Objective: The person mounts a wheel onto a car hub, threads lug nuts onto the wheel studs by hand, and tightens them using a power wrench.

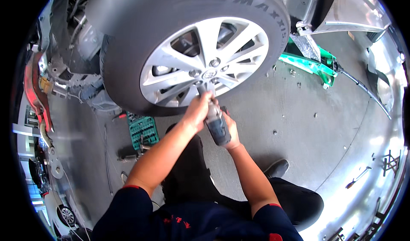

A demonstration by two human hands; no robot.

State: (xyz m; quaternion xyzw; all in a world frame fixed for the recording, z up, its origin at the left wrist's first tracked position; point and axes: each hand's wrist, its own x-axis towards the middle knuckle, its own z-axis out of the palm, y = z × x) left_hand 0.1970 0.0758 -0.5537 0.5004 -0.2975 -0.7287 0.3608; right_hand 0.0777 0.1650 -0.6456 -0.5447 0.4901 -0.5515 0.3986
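Note:
An impact wrench [218, 128] with a dark body points up at the wheel's hub. My left hand [198, 112] is closed around its front end, close to the socket. Lower down, my right hand [232, 132] is wrapped round the tool's handle, which my palm mostly hides. The socket end meets the lower part of the silver alloy wheel [208, 38], at the lug nuts just below the centre cap [209, 74]. Whether it sits fully on a nut I cannot tell. A black tyre [124, 70] surrounds the alloy wheel.
A green floor jack [305, 63] with a long handle stands right of the tyre. Left below lies an open green socket set [142, 131], with another tool [128, 155] beside it. Small loose parts and a screwdriver [358, 177] lie on the right floor. Exposed car bodywork [72, 76] is at left.

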